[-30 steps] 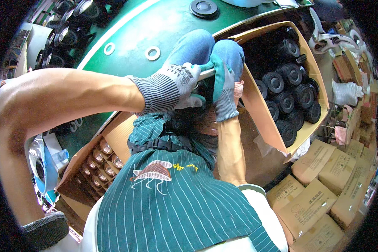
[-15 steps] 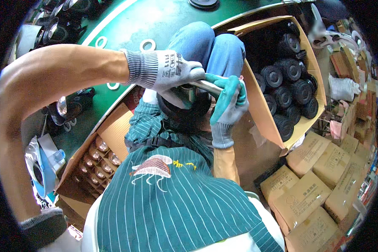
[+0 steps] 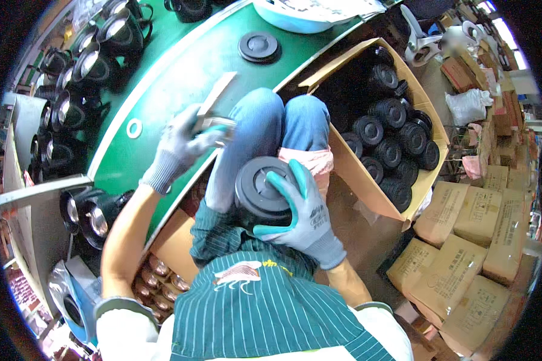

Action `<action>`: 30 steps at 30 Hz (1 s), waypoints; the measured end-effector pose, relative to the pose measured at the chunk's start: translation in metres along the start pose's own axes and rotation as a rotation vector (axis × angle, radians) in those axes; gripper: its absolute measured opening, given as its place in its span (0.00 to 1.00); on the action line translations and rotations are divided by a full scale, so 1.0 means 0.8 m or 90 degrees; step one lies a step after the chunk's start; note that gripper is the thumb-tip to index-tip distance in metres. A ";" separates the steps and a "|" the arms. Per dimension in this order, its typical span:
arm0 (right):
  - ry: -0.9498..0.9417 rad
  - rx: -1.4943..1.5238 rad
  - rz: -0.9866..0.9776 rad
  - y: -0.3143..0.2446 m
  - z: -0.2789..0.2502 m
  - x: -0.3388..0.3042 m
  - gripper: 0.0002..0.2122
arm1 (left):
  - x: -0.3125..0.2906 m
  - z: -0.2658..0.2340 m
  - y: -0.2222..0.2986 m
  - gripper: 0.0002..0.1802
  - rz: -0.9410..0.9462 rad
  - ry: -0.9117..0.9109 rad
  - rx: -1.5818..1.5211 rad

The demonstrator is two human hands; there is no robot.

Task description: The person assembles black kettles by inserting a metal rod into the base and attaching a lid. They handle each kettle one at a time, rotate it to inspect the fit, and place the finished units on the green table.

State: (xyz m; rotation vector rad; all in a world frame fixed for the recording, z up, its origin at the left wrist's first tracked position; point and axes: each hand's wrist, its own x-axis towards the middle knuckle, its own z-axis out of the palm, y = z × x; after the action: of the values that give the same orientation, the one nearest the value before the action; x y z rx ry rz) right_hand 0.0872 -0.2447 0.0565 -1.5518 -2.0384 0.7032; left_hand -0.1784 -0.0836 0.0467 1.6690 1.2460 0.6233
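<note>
The right hand (image 3: 304, 213), in a teal-coated knit glove, wraps its fingers around the side of a round black canister (image 3: 262, 191) and holds it closed against the lap, the flat ribbed cap facing up just below the knees in blue jeans (image 3: 265, 129). Judging by its moulded look, the canister is probably a stiff plastic shell, light to middling in weight and not fragile; its smooth wall could slip, so the rubbery glove palm on the cylinder side, with the thumb over the rim, seems the safest hold. The left hand (image 3: 180, 147), in a grey knit glove, is raised further off to the left over the green table edge (image 3: 162, 102), its fingers closed on a thin flat tool (image 3: 217, 99) that is blurred; what kind of tool it is cannot be told. To the right, an open cardboard box (image 3: 367, 180) holds many matching black canisters (image 3: 397, 144) packed in rows. One more black cap (image 3: 259, 47) lies on the far part of the table. At the far left stand black masks with round lenses (image 3: 81, 66), and closed brown cartons (image 3: 464, 246) are stacked on the near right.
</note>
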 end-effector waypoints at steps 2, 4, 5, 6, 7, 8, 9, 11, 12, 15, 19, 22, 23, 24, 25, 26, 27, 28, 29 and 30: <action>0.039 0.059 0.024 0.000 0.012 0.007 0.41 | -0.012 -0.036 -0.111 0.24 -0.020 0.214 0.413; 0.035 0.120 0.034 -0.010 -0.001 0.017 0.37 | -0.044 -0.069 -0.218 0.29 0.056 0.335 0.711; 0.036 0.105 0.010 -0.014 -0.009 0.018 0.37 | -0.053 -0.069 -0.267 0.31 0.081 0.445 0.732; 0.065 0.125 -0.011 -0.020 -0.023 0.025 0.36 | -0.047 -0.071 -0.275 0.34 0.034 0.437 0.684; 0.088 0.128 -0.039 -0.022 -0.030 0.031 0.34 | -0.053 -0.077 -0.282 0.37 -0.028 0.438 0.643; 0.162 0.140 -0.094 -0.024 -0.038 0.047 0.36 | -0.048 -0.083 -0.247 0.41 -0.101 0.392 0.520; 0.218 0.167 -0.093 -0.036 -0.054 0.069 0.37 | -0.049 -0.090 -0.216 0.45 -0.165 0.311 0.554; 0.303 0.332 -0.025 -0.031 -0.066 0.114 0.37 | -0.047 -0.082 -0.196 0.49 -0.143 0.407 0.551; 0.348 0.460 0.043 -0.018 -0.067 0.139 0.37 | -0.036 -0.079 -0.156 0.48 0.009 0.421 0.470; 0.249 0.871 0.215 0.037 -0.026 0.239 0.29 | -0.015 -0.073 -0.069 0.60 0.399 0.289 0.358; -0.094 1.093 0.284 0.044 0.051 0.387 0.36 | 0.082 -0.078 -0.053 0.59 0.399 0.411 0.173; -0.138 1.105 0.376 0.065 0.090 0.481 0.41 | 0.162 -0.130 -0.057 0.51 0.296 0.412 0.176; -0.152 1.106 0.358 0.081 0.105 0.510 0.41 | 0.197 -0.146 -0.068 0.48 0.247 0.393 0.199; -0.147 1.140 0.328 0.100 0.125 0.539 0.42 | 0.228 -0.153 -0.059 0.43 0.138 0.350 0.082; -0.136 1.292 0.446 0.098 0.144 0.561 0.40 | 0.257 -0.161 -0.068 0.38 0.140 0.370 0.082; -0.116 1.419 0.553 0.105 0.161 0.588 0.36 | 0.288 -0.164 -0.081 0.33 0.147 0.389 0.082; -0.065 1.331 0.464 0.098 0.174 0.609 0.34 | 0.313 -0.157 -0.081 0.24 0.168 0.434 0.142; -0.015 1.241 0.378 0.087 0.191 0.630 0.32 | 0.332 -0.156 -0.084 0.22 0.124 0.449 0.140; 0.075 1.301 0.408 0.068 0.204 0.644 0.31 | 0.345 -0.159 -0.097 0.21 0.087 0.468 0.108; 0.076 1.360 0.408 0.066 0.205 0.655 0.31 | 0.358 -0.163 -0.102 0.20 0.058 0.477 0.077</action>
State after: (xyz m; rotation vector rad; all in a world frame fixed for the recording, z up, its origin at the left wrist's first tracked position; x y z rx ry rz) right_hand -0.1079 0.2566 -0.0664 -0.5813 0.1231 1.8545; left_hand -0.2201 0.2344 -0.0052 1.6466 1.7539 1.3316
